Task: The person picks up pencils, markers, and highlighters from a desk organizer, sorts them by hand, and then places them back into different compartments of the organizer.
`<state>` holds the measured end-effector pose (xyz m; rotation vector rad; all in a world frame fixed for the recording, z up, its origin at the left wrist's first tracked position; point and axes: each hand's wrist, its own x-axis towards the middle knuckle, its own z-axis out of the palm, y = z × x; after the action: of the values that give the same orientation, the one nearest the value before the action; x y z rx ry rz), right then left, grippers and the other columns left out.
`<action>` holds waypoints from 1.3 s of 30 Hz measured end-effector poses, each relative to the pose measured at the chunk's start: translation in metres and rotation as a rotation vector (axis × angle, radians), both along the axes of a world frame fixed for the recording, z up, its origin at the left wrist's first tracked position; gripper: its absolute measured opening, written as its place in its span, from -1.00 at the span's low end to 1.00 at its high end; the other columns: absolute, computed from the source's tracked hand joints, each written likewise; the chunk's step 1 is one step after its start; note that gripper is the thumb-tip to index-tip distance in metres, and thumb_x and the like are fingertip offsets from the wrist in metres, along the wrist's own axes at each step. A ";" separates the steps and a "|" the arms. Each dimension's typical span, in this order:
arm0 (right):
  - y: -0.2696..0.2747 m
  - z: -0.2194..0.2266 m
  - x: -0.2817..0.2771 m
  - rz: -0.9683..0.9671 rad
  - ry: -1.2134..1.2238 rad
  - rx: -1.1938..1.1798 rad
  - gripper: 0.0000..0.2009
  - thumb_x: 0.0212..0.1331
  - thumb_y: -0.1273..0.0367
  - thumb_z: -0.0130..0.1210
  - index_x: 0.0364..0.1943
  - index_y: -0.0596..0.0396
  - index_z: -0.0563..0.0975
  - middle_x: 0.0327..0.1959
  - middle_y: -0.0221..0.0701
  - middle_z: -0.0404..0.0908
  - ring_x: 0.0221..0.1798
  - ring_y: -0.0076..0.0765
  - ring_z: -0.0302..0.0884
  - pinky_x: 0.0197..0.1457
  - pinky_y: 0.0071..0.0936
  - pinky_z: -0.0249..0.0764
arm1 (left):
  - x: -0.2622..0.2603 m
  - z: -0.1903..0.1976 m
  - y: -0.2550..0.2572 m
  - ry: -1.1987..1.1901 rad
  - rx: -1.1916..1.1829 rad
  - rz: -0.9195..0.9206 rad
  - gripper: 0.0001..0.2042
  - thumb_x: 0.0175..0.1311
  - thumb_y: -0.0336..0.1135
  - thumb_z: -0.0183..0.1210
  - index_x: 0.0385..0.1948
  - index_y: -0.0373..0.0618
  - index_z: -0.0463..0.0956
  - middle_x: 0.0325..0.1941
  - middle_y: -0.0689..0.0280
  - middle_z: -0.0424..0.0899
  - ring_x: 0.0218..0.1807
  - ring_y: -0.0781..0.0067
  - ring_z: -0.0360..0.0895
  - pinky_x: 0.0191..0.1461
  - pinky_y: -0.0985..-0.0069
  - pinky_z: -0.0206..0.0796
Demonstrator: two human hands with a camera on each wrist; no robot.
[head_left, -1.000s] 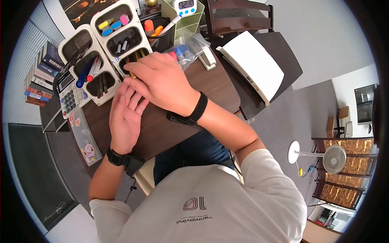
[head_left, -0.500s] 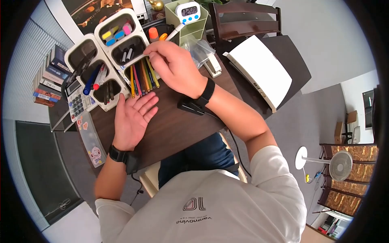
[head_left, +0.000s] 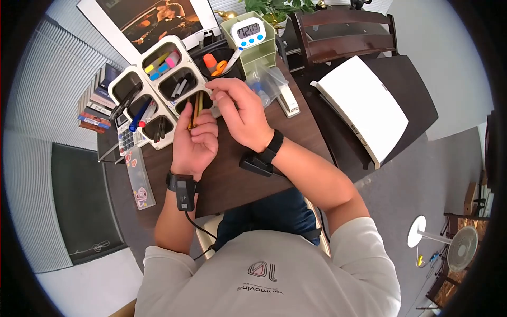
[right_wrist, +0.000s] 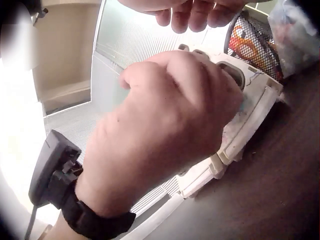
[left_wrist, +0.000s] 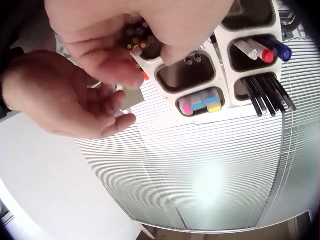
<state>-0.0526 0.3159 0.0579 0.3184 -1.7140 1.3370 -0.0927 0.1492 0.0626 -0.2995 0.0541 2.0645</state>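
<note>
In the head view my left hand (head_left: 195, 145) curls its thumb and fingers round several colored pencils (head_left: 197, 108) standing in the nearest right compartment of the white organizer (head_left: 168, 108). Pencil ends (left_wrist: 137, 37) show between the thumb and fingers of the left hand (left_wrist: 130, 32) in the left wrist view. My right hand (head_left: 243, 116) hovers just right of that compartment, its fingers loosely bent and holding nothing. The right wrist view has the right hand's fingers (right_wrist: 195, 15) at the top, above the back of the left hand (right_wrist: 165, 120), which hides the pencils.
Other compartments hold highlighters (head_left: 162, 64), markers (head_left: 142, 115) and black pens (head_left: 160, 129). Behind the right hand are a mesh cup (head_left: 219, 62), a clear bag (head_left: 264, 84), a stapler (head_left: 288, 100) and a timer (head_left: 249, 31). A stickered case (head_left: 139, 179) lies at the left.
My left hand has gone from an open palm below the pencils to fingers curled round them. The right hand has drawn back from the pencils and hovers beside them. The head view has shifted.
</note>
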 end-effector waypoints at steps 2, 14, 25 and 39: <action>0.000 -0.006 0.000 0.043 -0.073 -0.084 -0.81 0.45 0.48 0.00 0.01 0.15 0.61 -0.23 -0.38 0.63 -0.34 -0.52 0.58 -0.22 -0.52 0.52 | -0.001 0.000 -0.003 -0.013 0.038 -0.029 -0.72 0.57 -0.07 0.08 -0.27 -0.08 0.42 -0.45 0.49 0.41 -0.54 0.73 0.34 -0.60 0.75 0.22; 0.005 -0.011 0.005 0.298 -0.344 -0.067 -0.62 0.43 0.18 0.14 -0.50 0.16 0.49 -0.59 -0.13 0.52 -0.50 0.06 0.53 -0.40 -0.19 0.41 | 0.071 0.006 -0.016 0.209 -0.334 -0.167 -0.76 0.61 -0.06 0.02 -0.28 0.06 0.37 -0.60 0.55 0.22 -0.69 0.77 0.13 -0.68 0.76 -0.02; 0.006 -0.007 0.010 0.459 -0.496 0.150 -0.39 0.21 -0.10 0.31 -0.70 0.15 0.49 -0.69 -0.22 0.50 -0.60 -0.07 0.51 -0.44 -0.24 0.42 | 0.110 0.009 -0.008 0.929 -1.268 -0.159 -0.77 0.56 -0.20 0.09 -0.35 -0.06 0.40 -0.61 0.45 0.40 -0.67 0.65 0.23 -0.62 0.63 -0.02; -0.012 -0.022 0.002 0.400 -0.433 0.005 -0.58 0.19 0.28 0.39 -0.69 0.16 0.44 -0.72 -0.31 0.48 -0.64 -0.49 0.40 -0.56 -0.38 0.28 | 0.090 -0.049 -0.026 1.307 -1.495 0.266 -0.61 0.44 -0.33 0.21 0.24 -0.21 0.42 -0.36 0.42 0.47 -0.48 0.70 0.34 -0.45 0.64 0.15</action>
<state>-0.0506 0.3041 0.0355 0.4122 -2.0844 1.7917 -0.0026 0.1230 0.0137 0.2507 2.4222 1.7021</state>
